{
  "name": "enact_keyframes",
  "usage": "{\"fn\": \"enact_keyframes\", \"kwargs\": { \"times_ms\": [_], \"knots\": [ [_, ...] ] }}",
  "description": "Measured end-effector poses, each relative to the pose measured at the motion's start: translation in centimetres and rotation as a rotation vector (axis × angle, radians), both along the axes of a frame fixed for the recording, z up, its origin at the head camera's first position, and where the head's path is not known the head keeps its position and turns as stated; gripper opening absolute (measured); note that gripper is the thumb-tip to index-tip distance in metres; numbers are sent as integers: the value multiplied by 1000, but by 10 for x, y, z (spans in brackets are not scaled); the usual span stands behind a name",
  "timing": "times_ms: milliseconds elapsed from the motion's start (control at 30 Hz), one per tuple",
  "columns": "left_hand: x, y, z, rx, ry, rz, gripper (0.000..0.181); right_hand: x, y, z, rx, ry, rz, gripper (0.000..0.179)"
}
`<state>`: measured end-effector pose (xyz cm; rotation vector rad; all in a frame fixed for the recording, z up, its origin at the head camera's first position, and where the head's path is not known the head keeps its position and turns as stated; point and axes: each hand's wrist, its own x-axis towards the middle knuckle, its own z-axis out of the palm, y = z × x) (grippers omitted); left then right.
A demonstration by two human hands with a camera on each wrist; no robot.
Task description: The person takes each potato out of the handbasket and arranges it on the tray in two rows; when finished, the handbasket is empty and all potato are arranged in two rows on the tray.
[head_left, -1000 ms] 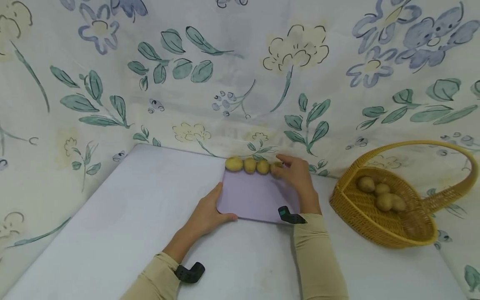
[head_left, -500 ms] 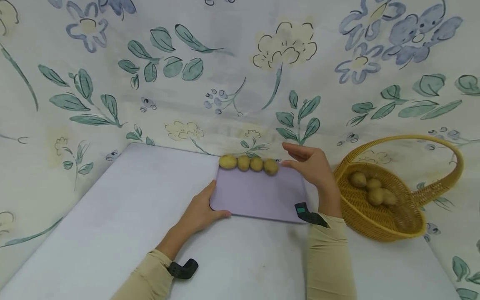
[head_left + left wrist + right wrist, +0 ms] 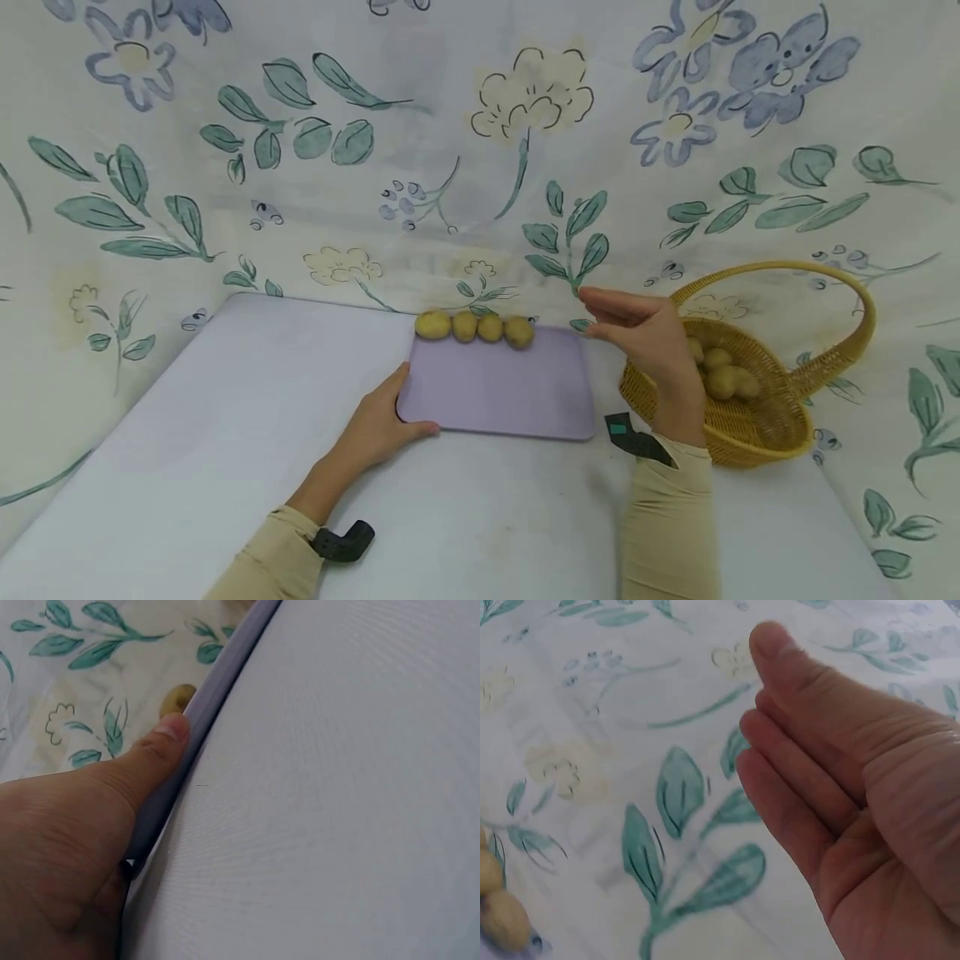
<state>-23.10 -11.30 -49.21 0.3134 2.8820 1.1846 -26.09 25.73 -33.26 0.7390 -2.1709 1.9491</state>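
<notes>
Left hand (image 3: 377, 427) probably in a grip on the lilac tray (image 3: 498, 387), right hand (image 3: 658, 343) near the basket (image 3: 750, 452) with grip parted.

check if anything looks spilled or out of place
Nothing stands out: four rounded yellow-brown potatoes line part of the far edge of the lilac rectangular tray, and more potatoes lie in the yellow woven basket.

Tray potatoes (image 3: 465, 327): four, along far edge of one lilac tray (image 3: 495, 387). Basket potatoes (image 3: 722, 383): four visible, one wicker basket (image 3: 757, 454), right. One left hand (image 3: 375, 423), one right hand (image 3: 656, 342).
</notes>
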Motion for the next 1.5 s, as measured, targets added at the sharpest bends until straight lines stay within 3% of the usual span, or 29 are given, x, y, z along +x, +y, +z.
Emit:
{"fn": "enact_keyframes", "kwargs": {
  "times_ms": [167, 333, 400, 533, 800, 867, 933, 1033, 1167, 1200, 1300, 1500],
  "knots": [
    [-1, -10, 1, -8, 6, 10, 124, 5, 25, 0, -9, 32, 84, 45],
    [-2, -16, 1, -3, 25, 17, 124, 7, 55, -4, -86, 126, 294, 43],
    [-1, -18, 1, 0, 34, 17, 124, 7, 66, -6, -94, 124, 311, 42],
    [3, -24, 0, 1, 21, 34, 125, 6, 84, -9, -24, 59, 204, 38],
    [9, -32, 1, -3, 31, 56, 125, -4, 109, -12, 150, -297, -158, 38],
    [9, -33, 1, 2, 27, 61, 126, -9, 116, -14, 129, -329, -167, 40],
    [10, -33, 1, 7, 17, 63, 126, -16, 123, -18, 70, -281, -104, 37],
    [10, -32, 1, 13, 12, 64, 126, -21, 133, -17, 98, -311, -121, 37],
    [4, -26, 2, 14, 31, 37, 124, -17, 149, -12, 235, -461, -262, 49],
    [3, -24, 2, 19, 36, 28, 124, -16, 155, -12, 250, -466, -275, 51],
    [0, -16, 2, 33, 36, 11, 123, -13, 173, -18, 225, -452, -266, 51],
    [4, -6, -2, 44, 0, 10, 125, -13, 194, -35, 123, -434, -197, 37]
  ]
}}
